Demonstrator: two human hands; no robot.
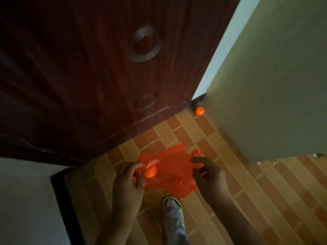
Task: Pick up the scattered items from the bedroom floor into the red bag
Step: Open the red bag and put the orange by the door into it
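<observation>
Where the dark wooden door [85, 73] meets the pale wall [276, 76], they form a corner at the far edge of the tiled floor [265, 191], and a small orange [199, 110] lies right in that corner, touching or nearly touching the wall's base. Open floor stretches from that corner back toward the person, widening to the right past the wall's end. A dark strip [65, 200] borders the floor on the left.

Both hands hold the red bag [169, 172] above the middle of the floor. The left hand [128, 183] pinches the bag's left edge, fingers curled, and a second orange [150, 171] sits against its fingertips at the bag's rim. The right hand [208, 175] pinches the bag's right edge between thumb and fingers. One shoe [172, 204] and a grey trouser leg [174, 225] stand just below the bag.
</observation>
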